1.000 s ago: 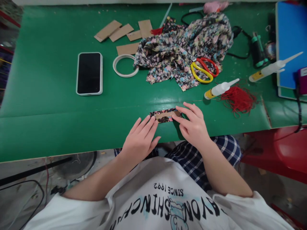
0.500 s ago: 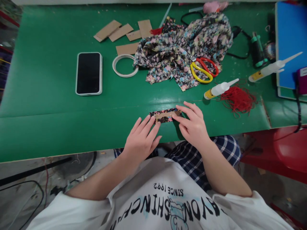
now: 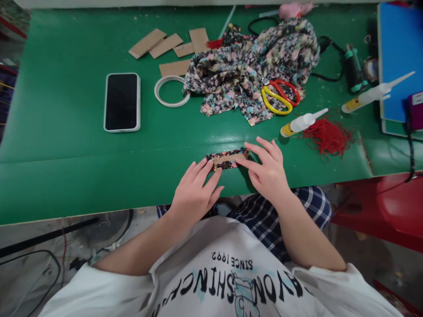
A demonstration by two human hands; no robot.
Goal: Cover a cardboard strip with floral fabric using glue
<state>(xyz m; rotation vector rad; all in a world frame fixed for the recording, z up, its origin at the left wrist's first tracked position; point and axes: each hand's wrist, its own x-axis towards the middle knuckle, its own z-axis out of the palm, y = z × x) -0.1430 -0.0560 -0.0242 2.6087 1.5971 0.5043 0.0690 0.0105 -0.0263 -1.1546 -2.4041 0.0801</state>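
Observation:
A small cardboard strip (image 3: pixel 227 159) with dark floral fabric folded over its long edges lies flat near the table's front edge. My left hand (image 3: pixel 195 190) rests with its outstretched fingertips on the strip's left end. At the other end, my right hand (image 3: pixel 268 171) has its fingers spread, the index fingertip touching the strip's face and another fingertip at its far right corner. Neither hand grasps around it. Beyond the hands lie crumpled floral fabric (image 3: pixel 228 72) and scissors (image 3: pixel 280 97) with one red and one yellow handle.
On the green table (image 3: pixel 66 176) are a phone (image 3: pixel 122 102), a tape roll (image 3: pixel 172 104), several cardboard pieces (image 3: pixel 147 43), a glue bottle (image 3: pixel 299 124), a second glue bottle (image 3: pixel 365 97) and red threads (image 3: pixel 327 137). A blue board (image 3: pixel 398 53) lies at the right, a red stool (image 3: pixel 401 204) below.
The strip and my left hand stay put. My right hand's fingers shift slightly, with the index fingertip a little further left on the strip.

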